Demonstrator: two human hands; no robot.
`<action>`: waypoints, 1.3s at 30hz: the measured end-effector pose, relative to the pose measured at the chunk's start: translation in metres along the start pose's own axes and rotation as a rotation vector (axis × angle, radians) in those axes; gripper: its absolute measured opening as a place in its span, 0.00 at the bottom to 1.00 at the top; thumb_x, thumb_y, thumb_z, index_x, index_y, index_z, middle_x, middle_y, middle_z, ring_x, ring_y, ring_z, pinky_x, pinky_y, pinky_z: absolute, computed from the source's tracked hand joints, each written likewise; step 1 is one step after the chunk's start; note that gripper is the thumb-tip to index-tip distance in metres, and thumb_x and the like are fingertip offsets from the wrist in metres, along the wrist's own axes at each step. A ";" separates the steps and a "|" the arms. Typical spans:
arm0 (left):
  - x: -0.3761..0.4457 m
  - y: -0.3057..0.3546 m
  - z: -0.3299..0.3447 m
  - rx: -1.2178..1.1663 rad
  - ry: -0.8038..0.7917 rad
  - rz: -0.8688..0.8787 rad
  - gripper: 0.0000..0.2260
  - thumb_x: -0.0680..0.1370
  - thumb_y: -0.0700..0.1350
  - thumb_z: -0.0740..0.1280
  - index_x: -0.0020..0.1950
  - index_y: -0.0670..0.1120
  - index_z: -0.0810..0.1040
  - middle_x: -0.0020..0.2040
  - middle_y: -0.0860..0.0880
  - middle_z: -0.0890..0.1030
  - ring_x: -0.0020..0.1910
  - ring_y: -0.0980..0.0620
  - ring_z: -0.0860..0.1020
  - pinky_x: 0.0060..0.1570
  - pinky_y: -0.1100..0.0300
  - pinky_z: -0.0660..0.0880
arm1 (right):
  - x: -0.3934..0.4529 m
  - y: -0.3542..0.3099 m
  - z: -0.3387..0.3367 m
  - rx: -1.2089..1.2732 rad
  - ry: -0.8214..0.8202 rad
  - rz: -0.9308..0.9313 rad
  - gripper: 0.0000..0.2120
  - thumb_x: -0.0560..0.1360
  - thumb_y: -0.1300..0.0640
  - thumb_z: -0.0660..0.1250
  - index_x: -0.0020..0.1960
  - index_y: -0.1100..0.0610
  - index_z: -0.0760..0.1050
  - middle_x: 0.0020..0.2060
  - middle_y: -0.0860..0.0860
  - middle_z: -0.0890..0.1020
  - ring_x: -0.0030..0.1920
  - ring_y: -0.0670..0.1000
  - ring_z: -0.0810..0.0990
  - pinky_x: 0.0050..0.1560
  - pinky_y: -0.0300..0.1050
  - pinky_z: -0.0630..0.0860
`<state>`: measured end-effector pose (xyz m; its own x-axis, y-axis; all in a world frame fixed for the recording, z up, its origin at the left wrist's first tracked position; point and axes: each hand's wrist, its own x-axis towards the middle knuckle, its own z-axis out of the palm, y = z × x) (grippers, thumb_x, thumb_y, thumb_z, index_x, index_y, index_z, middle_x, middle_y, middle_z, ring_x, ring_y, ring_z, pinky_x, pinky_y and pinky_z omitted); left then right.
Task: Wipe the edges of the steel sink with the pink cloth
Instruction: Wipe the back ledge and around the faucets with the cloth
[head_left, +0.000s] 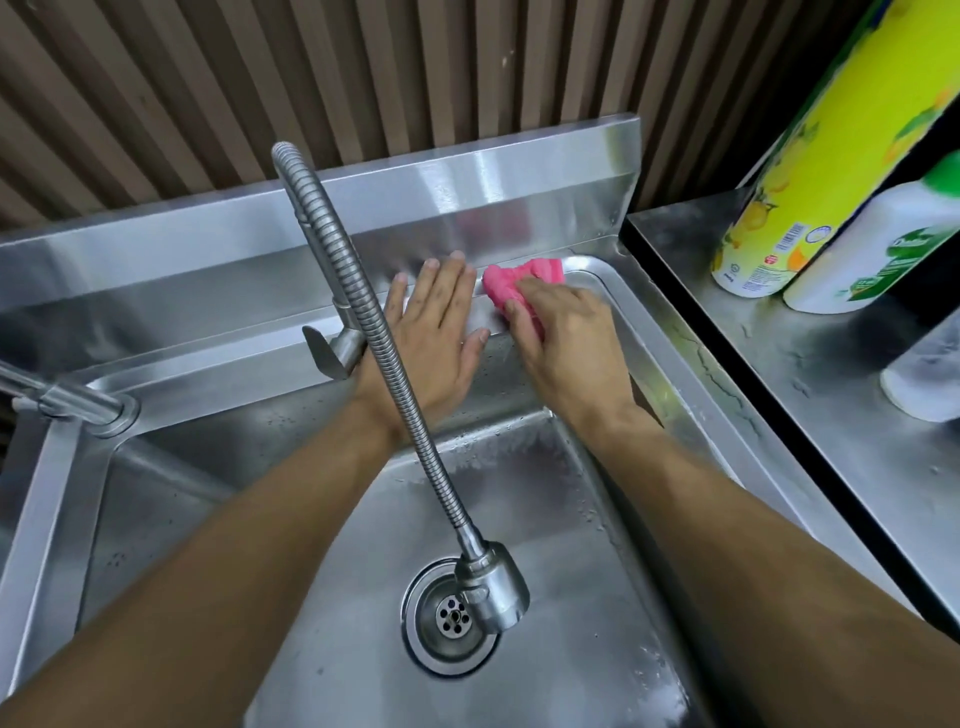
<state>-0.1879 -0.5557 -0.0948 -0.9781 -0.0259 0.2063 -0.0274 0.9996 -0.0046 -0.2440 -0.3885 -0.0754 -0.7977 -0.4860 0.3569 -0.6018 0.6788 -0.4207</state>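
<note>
Two hands are up at the back rim of the steel sink, around 12 o'clock from the drain. Our right hand presses the bunched pink cloth onto the back ledge near the 1 o'clock corner; its fingers curl over the cloth and grip it against the steel. Our left hand lies flat on the same ledge just beside the cloth at its 9 o'clock, fingers straight and slightly spread, holding nothing, likely bracing.

The flexible faucet hose arcs across the left wrist, its spray head hanging over the drain.

Progress, as a judgement: we're mid-task on the back edge, at its right end. Water streaks sit on the right rim at 3 o'clock, so that side looks unwiped. The back rim behind the faucet base, the left divider at 9 o'clock and the near edge show no sign either way; we can't tell if they're done. The near edge is mostly out of view.

On the bench at 2 o'clock stand a yellow bottle and a white bottle.
</note>
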 end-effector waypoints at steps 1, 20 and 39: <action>0.001 0.001 0.004 0.029 -0.003 -0.012 0.29 0.86 0.57 0.42 0.84 0.43 0.49 0.85 0.46 0.48 0.84 0.45 0.47 0.82 0.46 0.46 | -0.001 0.000 0.003 -0.051 0.008 0.016 0.17 0.87 0.48 0.55 0.70 0.50 0.77 0.64 0.45 0.82 0.63 0.53 0.80 0.67 0.52 0.71; 0.001 0.005 0.012 0.058 0.029 -0.054 0.28 0.86 0.54 0.41 0.84 0.45 0.57 0.83 0.45 0.59 0.82 0.43 0.57 0.81 0.47 0.55 | 0.019 -0.001 -0.006 0.035 0.208 0.074 0.17 0.87 0.51 0.56 0.64 0.55 0.80 0.55 0.50 0.86 0.59 0.55 0.82 0.62 0.50 0.74; 0.000 0.003 0.019 0.052 0.118 -0.057 0.27 0.87 0.56 0.43 0.83 0.46 0.60 0.81 0.46 0.64 0.81 0.43 0.61 0.80 0.47 0.58 | 0.042 0.030 0.010 -0.390 -0.114 0.346 0.27 0.88 0.49 0.45 0.83 0.58 0.52 0.83 0.55 0.56 0.83 0.61 0.52 0.82 0.56 0.47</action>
<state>-0.1918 -0.5534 -0.1130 -0.9437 -0.0784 0.3214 -0.0960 0.9946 -0.0393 -0.2956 -0.3942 -0.0813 -0.9593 -0.2391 0.1503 -0.2610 0.9539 -0.1484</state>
